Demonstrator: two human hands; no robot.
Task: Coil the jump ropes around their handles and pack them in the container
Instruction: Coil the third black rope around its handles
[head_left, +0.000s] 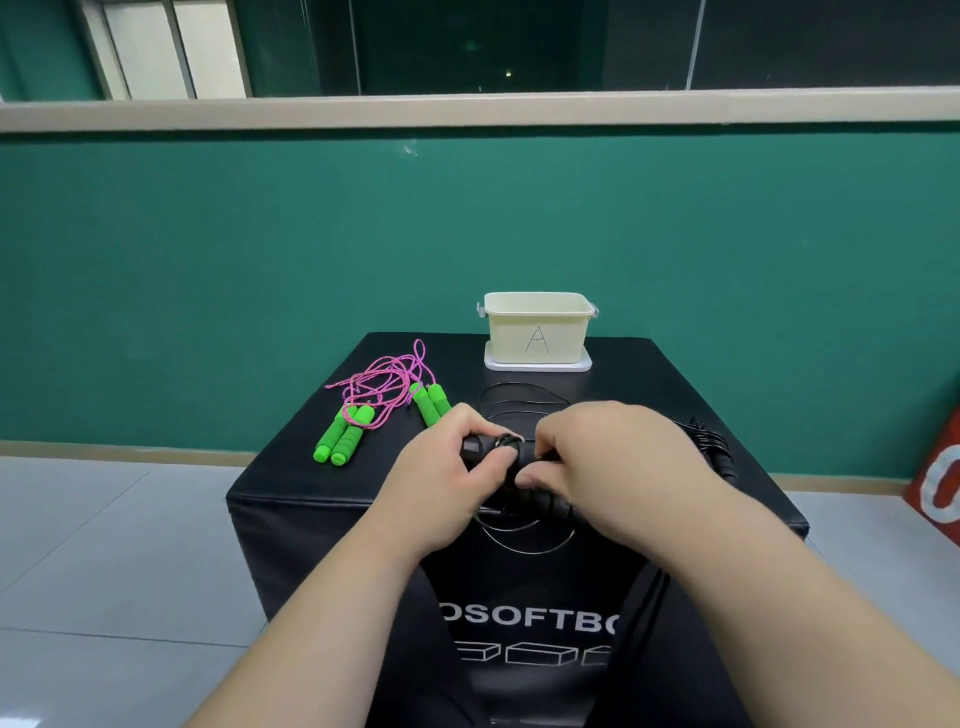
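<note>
The left hand (457, 467) curls its fingers and thumb tight round the black handles (480, 447) of a jump rope. The right hand (618, 462) is just beside it. Its fingers bend down over the other end of the same handles and grip them too. Both hands are at the near edge of the top of the black box (301, 478).

A thin black cord (519, 400) comes from the handles. Some of it lies in loops on the box top, just past the hands. Some of it hangs in loops over the near edge and down the front of the box.

At the right edge of the box top lies a second black rope (719, 449), all bunched up.

On the left side of the box top lie two green ropes. One pair of green handles (345, 434) lies side by side near the left edge. The second green pair (431, 402) lies closer to the middle, just beside the left hand. Their pink cord (384, 379) is in a loose, tangled pile between the two pairs and a bit farther back.

At the far edge of the box top stands the container (537, 327). It is pale, it is open, and it has a letter A on its front. It stands on a white lid (537, 365). No rope shows over its rim.

White letters are printed on the front of the box, below the arms.
</note>
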